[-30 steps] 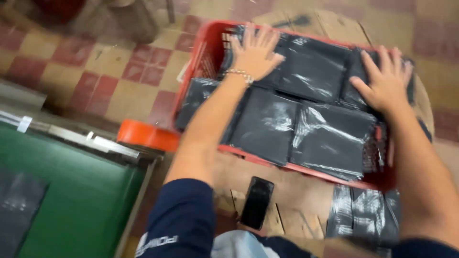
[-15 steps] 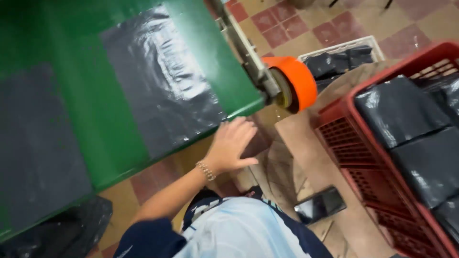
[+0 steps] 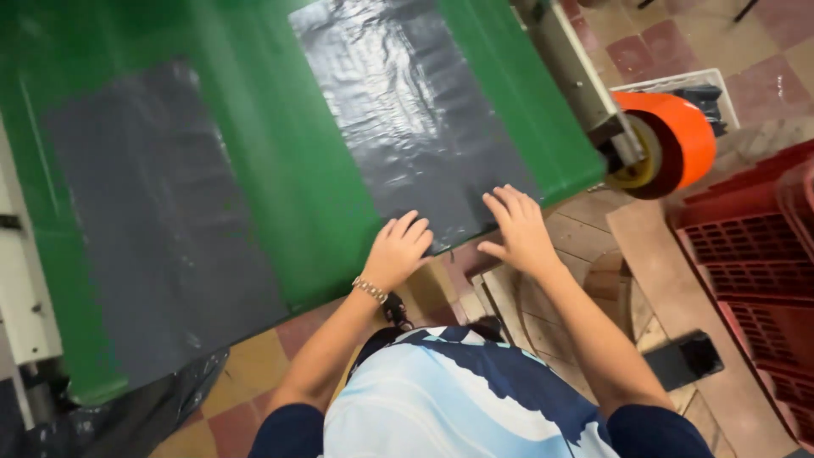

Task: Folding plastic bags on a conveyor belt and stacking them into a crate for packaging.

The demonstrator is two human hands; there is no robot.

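Here two black plastic sheets lie flat on one green conveyor belt [image 3: 280,161]: the near black sheet [image 3: 415,119] runs down the belt to its lower edge, and the far black sheet [image 3: 161,220] lies to its left, with a strip of bare green between them. Two hands work at the belt's lower edge. The left hand [image 3: 398,250] rests at the bottom corner of the near black sheet, its fingers [image 3: 414,229] curled loosely and laid on the plastic rather than pinching it. The right hand [image 3: 517,227] sits just beside it, at the same sheet's lower edge, fingers spread and flat, tips on the plastic; whether it presses down I cannot tell. So the sheet stretches up and away from both hands, with only its lowest edge under the fingertips. One bracelet [image 3: 370,290] circles the left wrist. One orange roller [image 3: 666,144] caps the belt's end on the right. One red crate [image 3: 755,271] stands further right, and one dark phone [image 3: 682,360] lies on the wooden pallet [image 3: 585,254] below.
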